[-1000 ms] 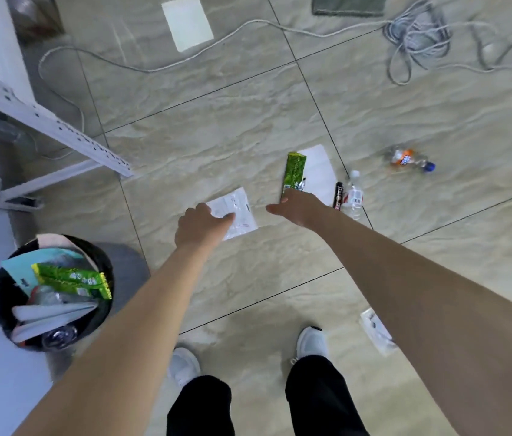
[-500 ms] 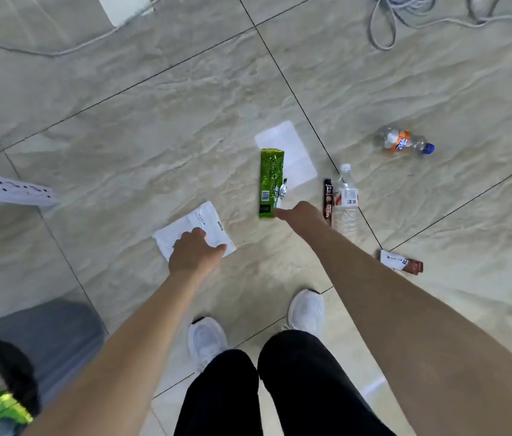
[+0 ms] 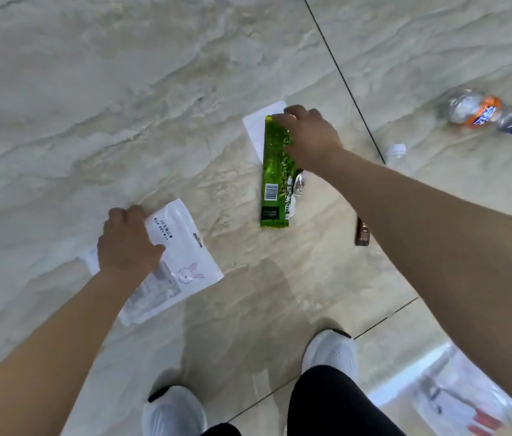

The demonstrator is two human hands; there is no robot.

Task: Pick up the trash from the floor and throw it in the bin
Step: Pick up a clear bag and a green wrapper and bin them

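Note:
A white plastic bag (image 3: 185,262) with a rabbit drawing lies flat on the tiled floor. My left hand (image 3: 127,243) rests on its left part, fingers curled over the far edge and thumb on top. A long green snack wrapper (image 3: 275,187) lies to the right, partly over a white sheet (image 3: 257,127). My right hand (image 3: 309,136) covers the wrapper's far end, fingertips closed on its top edge. Both items still touch the floor. The bin is out of view.
A crumpled foil scrap (image 3: 298,185) sits beside the green wrapper. A brown bar wrapper (image 3: 362,232), a clear bottle's cap (image 3: 396,152) and an orange-labelled bottle (image 3: 484,114) lie to the right. Another clear wrapper (image 3: 456,401) lies at bottom right. My white shoes (image 3: 330,350) stand below.
I have bent much closer to the floor. My left hand slid onto the white bag; my right hand moved from below the green wrapper to its far end. The bin left the view.

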